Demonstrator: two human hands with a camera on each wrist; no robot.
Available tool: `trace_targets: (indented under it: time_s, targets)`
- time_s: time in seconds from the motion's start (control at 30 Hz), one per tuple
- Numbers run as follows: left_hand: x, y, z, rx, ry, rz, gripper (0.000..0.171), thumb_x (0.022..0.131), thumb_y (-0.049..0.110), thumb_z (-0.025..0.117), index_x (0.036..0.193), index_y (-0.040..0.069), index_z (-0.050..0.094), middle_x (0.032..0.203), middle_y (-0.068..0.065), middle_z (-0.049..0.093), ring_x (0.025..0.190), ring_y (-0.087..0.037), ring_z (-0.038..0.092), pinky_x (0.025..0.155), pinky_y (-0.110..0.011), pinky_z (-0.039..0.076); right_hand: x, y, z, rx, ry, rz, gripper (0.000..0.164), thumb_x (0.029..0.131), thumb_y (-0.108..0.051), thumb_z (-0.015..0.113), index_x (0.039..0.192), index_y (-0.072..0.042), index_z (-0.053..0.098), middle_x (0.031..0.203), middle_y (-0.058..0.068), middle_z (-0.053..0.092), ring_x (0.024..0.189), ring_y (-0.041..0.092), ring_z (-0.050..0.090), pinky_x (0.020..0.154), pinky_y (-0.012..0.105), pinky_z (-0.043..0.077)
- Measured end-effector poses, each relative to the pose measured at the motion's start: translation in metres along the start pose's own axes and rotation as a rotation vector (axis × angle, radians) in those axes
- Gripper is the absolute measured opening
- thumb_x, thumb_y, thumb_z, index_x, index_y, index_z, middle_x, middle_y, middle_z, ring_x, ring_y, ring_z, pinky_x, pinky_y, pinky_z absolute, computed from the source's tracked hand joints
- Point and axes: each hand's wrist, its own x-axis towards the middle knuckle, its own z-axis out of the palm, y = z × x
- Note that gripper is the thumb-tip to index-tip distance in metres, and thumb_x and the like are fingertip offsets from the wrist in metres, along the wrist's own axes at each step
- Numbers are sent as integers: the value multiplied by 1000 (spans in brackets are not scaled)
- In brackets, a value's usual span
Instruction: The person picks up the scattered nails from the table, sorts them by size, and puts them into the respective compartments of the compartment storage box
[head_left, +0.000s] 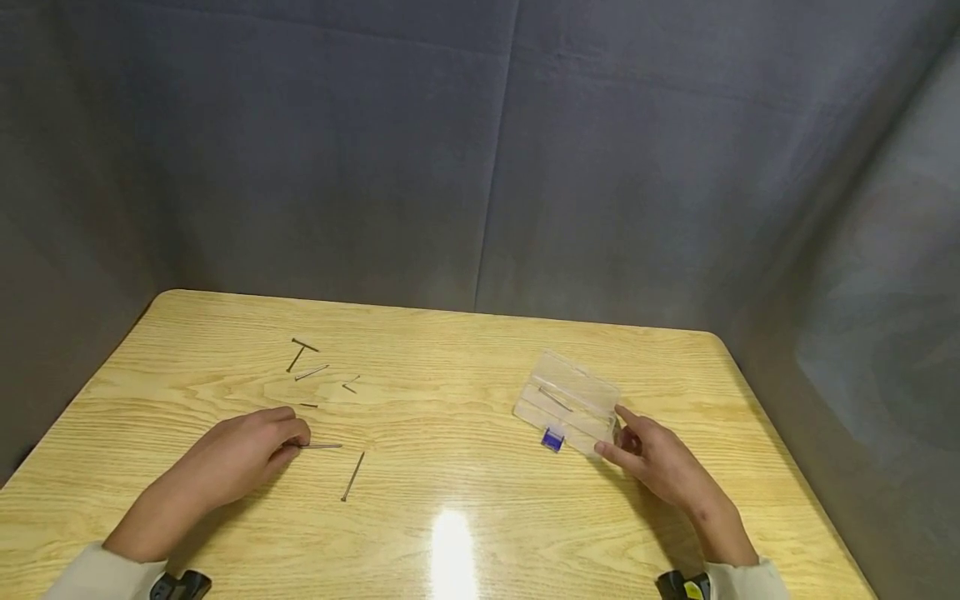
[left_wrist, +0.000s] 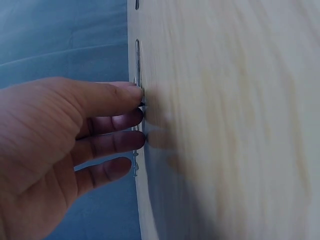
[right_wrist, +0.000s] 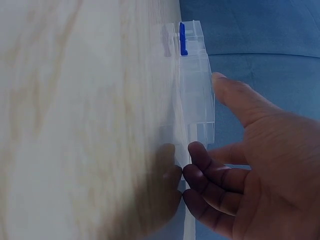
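Observation:
At the left of the table my left hand (head_left: 251, 450) pinches a nail (head_left: 322, 446) between thumb and fingertips, low over the wood. The nail's shaft points right in the head view; its other end is hidden by the fingers. A longer nail (head_left: 353, 477) lies just right of it. My right hand (head_left: 660, 458) holds the right end of a clear plastic box (head_left: 577, 377), thumb at the near corner and index finger at the far one. One nail (head_left: 555, 399) lies inside the box. In the right wrist view, the other fingers (right_wrist: 210, 195) curl loosely beside the box.
Beyond my left hand lie several more nails of different lengths, among them a crossed pair (head_left: 303, 345), a silvery nail (head_left: 311, 372) and a short one (head_left: 309, 406). The box has a blue clasp (head_left: 553, 439) on its near side. A grey curtain (head_left: 375, 167) hangs behind the table.

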Motion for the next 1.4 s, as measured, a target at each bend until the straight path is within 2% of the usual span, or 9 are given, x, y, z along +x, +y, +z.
trace_targets:
  time_s: [0.2,0.47,0.6,0.73,0.9,1.0,1.07,1.23,1.4]
  targets:
    - [3,1,3,-7,4,6,22,91,7,78,87,24,64,84,16,50,67,-1,41,58,-27,41,1,0,0,-1,4,-9,84,99,-41,69,151,15,35,84,-2,57,67,12,48,58,29,40]
    - [6,1,8,69,10,71,26,94,3,72,83,20,55,79,11,43,64,-4,36,53,-25,36,0,2,-1,11,-1,-11,84,99,-40,69,152,14,34,85,-2,57,67,13,48,58,29,40]
    - [4,1,11,43,15,87,27,95,3,69,84,20,51,78,11,39,64,-4,34,53,-25,35,0,3,0,20,-12,-4,85,99,-41,69,153,13,33,85,-2,57,65,13,49,57,29,41]
    - [3,2,13,5,73,123,28,94,1,68,86,20,48,80,13,36,65,-2,34,53,-23,34,0,3,0,26,-8,-7,85,98,-41,70,152,14,33,84,-2,57,66,13,48,57,29,40]
    - [7,7,12,-29,94,107,15,94,0,67,103,11,62,94,6,57,78,-9,56,64,-32,51,-1,0,-2,38,-8,1,85,98,-41,70,152,14,33,85,-1,57,66,13,48,57,29,40]
    - [9,9,10,-41,70,73,23,96,2,67,119,5,66,107,-3,65,91,-18,66,74,-39,55,-1,-1,-3,49,-14,4,84,99,-40,70,153,14,33,84,-1,57,65,13,49,57,29,41]
    - [11,11,9,-52,59,71,26,97,2,67,122,3,67,107,-5,65,87,-16,64,71,-37,55,-2,-2,-3,56,-20,0,83,99,-39,69,152,14,33,84,-1,58,65,13,49,57,29,41]
    - [15,13,9,-110,64,108,19,97,-1,66,113,9,69,97,6,58,70,-1,42,62,-27,45,-2,-1,-3,57,-28,-7,83,100,-39,68,152,15,32,84,-1,58,64,14,49,56,30,41]
    - [19,19,8,-181,18,114,18,101,1,57,111,12,68,100,9,58,77,-1,47,72,-31,49,-1,0,-2,62,-40,6,85,99,-40,69,154,13,31,85,-1,59,64,14,50,57,29,42]
